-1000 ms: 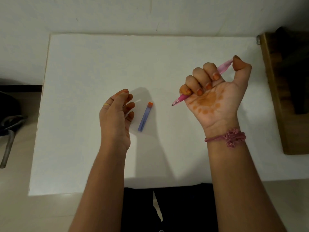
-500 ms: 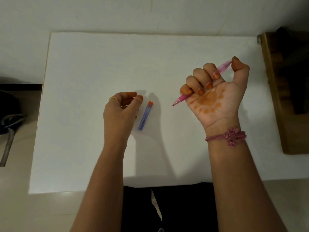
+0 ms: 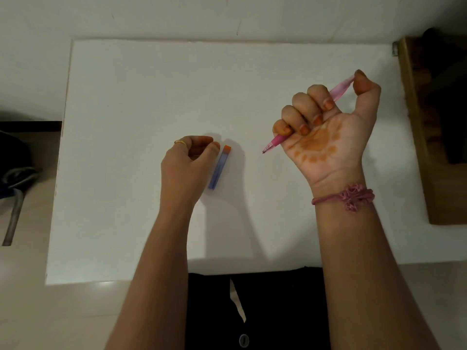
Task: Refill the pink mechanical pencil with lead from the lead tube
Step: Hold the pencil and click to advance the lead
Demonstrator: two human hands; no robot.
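The pink mechanical pencil (image 3: 307, 116) sits in the right hand (image 3: 326, 127), well right of the lead tube (image 3: 219, 167); four fingers curl round its barrel and the thumb presses its rear end, tip pointing toward the tube. It looks light, stiff and slick, best held mid-barrel. The blue, orange-capped tube lies flat on the white table (image 3: 141, 92). Just left of the tube, the left hand (image 3: 188, 162) hovers with thumb and fingers curled together; whether they pinch anything I cannot tell. The leads inside will likely be brittle.
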